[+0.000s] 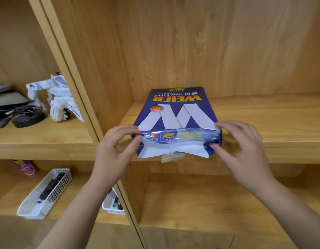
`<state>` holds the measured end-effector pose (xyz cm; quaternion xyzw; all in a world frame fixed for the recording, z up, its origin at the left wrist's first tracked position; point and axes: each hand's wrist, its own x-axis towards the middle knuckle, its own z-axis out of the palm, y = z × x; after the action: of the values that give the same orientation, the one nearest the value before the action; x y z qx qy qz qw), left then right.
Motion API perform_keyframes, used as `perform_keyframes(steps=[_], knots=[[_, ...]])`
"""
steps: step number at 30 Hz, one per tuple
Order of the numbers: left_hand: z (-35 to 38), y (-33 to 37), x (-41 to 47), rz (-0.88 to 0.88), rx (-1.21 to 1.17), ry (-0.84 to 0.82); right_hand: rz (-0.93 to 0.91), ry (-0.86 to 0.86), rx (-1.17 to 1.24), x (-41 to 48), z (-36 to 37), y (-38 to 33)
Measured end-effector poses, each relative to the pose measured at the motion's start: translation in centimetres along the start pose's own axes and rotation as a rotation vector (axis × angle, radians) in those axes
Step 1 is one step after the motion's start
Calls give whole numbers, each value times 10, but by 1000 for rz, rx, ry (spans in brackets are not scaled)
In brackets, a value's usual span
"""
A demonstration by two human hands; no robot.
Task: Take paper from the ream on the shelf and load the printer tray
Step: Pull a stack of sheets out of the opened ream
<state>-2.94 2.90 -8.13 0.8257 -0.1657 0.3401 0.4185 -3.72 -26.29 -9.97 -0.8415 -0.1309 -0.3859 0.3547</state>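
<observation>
A blue and white ream of copy paper lies flat on a wooden shelf, its near end sticking out past the shelf's front edge. The wrapper's end flap is unfolded and hangs loose, with a strip of clear tape below it. My left hand pinches the wrapper's near left corner between thumb and fingers. My right hand pinches the near right corner the same way. The sheets inside are hidden by the wrapper. No printer is in view.
A vertical wooden divider stands left of the ream. In the left bay sit a white toy robot and dark devices. Below them lie a white mesh basket holding a pen, and a pink can.
</observation>
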Motion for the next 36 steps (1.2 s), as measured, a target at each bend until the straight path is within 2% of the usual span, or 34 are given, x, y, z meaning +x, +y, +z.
perform_keyframes(steps=[3, 6, 8, 11, 15, 20, 26, 36], knots=[[5, 11, -13, -9, 62, 8, 49, 7, 61, -8, -4, -5], [15, 24, -35, 115, 144, 68, -31, 51, 92, -19, -4, -16], [23, 31, -45, 137, 116, 29, -94, 70, 83, -21, -1, -21], [36, 34, -48, 63, 88, -52, -121, 43, 55, -24, 7, -20], [52, 26, -49, -47, 140, -68, -112, -91, -43, -40, 20, -13], [68, 16, -48, 8, 349, -59, -72, -181, -155, -51, 29, -4], [88, 8, -47, 126, 584, 10, -25, -167, -143, -59, 31, -2], [98, 2, -45, 120, 629, -15, 13, -124, -27, -69, 19, 3]])
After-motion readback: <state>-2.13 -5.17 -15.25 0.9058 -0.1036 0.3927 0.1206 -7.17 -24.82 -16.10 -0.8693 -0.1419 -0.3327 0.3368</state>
